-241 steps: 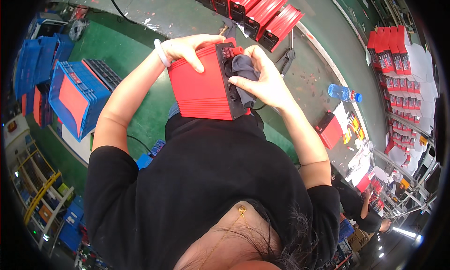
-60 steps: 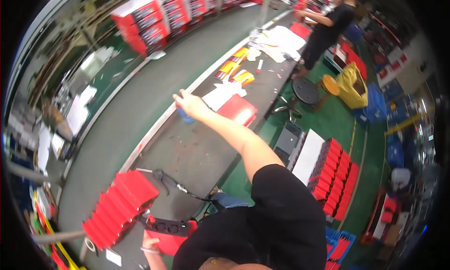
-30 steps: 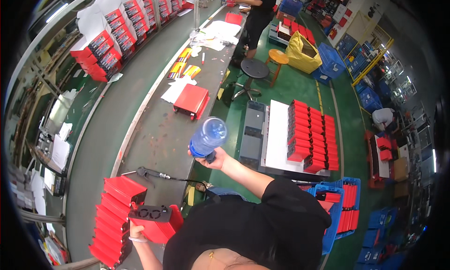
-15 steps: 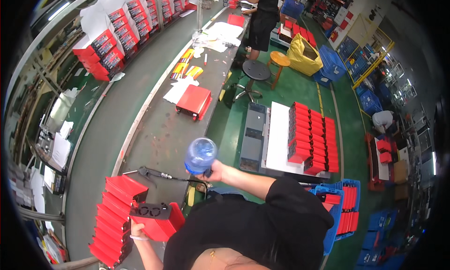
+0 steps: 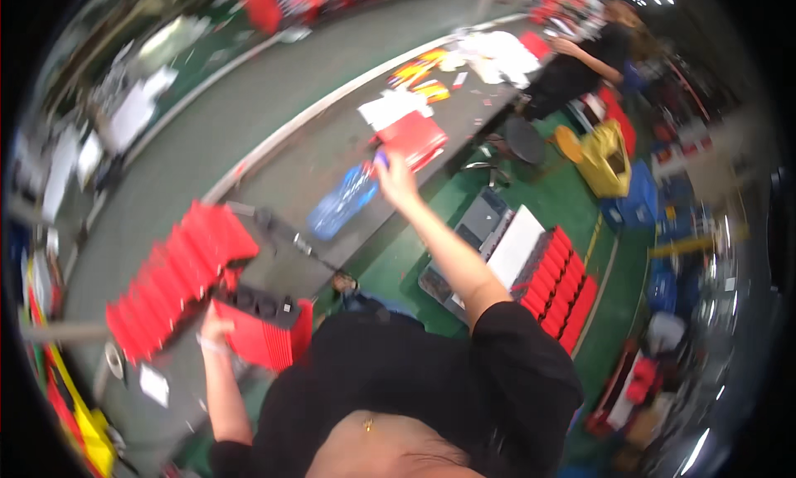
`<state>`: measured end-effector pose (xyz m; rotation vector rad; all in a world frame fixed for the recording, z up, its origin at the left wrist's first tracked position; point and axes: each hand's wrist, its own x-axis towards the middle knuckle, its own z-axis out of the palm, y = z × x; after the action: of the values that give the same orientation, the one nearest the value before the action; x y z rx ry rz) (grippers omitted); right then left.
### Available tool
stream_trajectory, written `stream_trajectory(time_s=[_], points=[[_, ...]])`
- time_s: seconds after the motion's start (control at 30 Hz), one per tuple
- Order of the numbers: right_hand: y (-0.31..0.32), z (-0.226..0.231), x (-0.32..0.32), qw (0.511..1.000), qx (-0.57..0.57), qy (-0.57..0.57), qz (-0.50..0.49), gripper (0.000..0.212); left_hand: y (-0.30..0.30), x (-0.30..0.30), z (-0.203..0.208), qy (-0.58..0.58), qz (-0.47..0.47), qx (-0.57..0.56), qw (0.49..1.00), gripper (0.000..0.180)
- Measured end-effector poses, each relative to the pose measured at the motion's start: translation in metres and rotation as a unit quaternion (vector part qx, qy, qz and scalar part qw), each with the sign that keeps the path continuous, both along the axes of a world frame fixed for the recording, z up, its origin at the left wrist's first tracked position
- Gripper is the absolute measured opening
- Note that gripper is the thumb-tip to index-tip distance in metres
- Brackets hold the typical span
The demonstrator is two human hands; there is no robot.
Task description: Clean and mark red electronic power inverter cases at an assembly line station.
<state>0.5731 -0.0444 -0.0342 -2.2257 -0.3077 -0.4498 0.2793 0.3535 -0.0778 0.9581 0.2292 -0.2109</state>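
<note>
My left hand (image 5: 217, 327) grips a red metal-cased unit (image 5: 264, 339), with its black end panel facing up; round fan openings show in that panel. Beside it a row of similar red finned units (image 5: 178, 283) stands on the bench. My right hand (image 5: 395, 182) is stretched forward over the bench, fingers closed at the top end of a clear blue plastic bottle (image 5: 342, 203). The bottle is tilted and blurred, so whether it touches the bench I cannot tell. Just beyond my right fingers lies another red unit (image 5: 417, 136).
A black cable tool (image 5: 278, 229) lies on the bench. Farther along are white sheets (image 5: 497, 57) and yellow-orange packets (image 5: 419, 67). A co-worker (image 5: 580, 67) stands at the far end. To the right are a stool (image 5: 522, 140), a yellow bag (image 5: 604, 159) and stacked red units (image 5: 557, 283).
My right hand has moved forward with the bottle, toward the red unit on the bench, and the bottle has tipped over. My left hand still holds its red unit. The whole view has turned.
</note>
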Motion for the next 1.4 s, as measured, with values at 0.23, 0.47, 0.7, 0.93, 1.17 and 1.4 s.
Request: stream_trajectory(time_s=[0.23, 0.47, 0.7, 0.93, 1.17, 1.4], points=[[0.064, 0.024, 0.097, 0.958, -0.198, -0.148, 0.143, 0.037, -0.029, -0.037, 0.02, 0.025, 0.098, -0.009, 0.995, 0.124], [0.098, 0.006, 0.148, 0.957, -0.21, -0.116, 0.166, 0.041, -0.041, -0.052, 0.029, 0.042, 0.122, -0.03, 0.991, 0.112], [0.114, 0.006, 0.153, 0.968, -0.211, 0.013, 0.133, 0.049, -0.055, -0.063, 0.036, 0.019, 0.156, -0.003, 0.988, 0.126], [0.077, 0.028, 0.137, 0.989, 0.065, 0.0, 0.135, 0.029, -0.039, -0.053, 0.036, -0.035, 0.053, 0.242, 0.968, 0.116], [0.105, 0.101, -0.069, 0.802, 0.115, 0.39, 0.437, 0.019, -0.06, -0.041, 0.102, -0.001, 0.035, 0.053, 0.998, 0.122], [0.123, 0.132, -0.153, 0.766, -0.034, 0.27, 0.582, 0.014, -0.062, -0.054, 0.085, -0.093, 0.01, 0.065, 0.993, 0.115]])
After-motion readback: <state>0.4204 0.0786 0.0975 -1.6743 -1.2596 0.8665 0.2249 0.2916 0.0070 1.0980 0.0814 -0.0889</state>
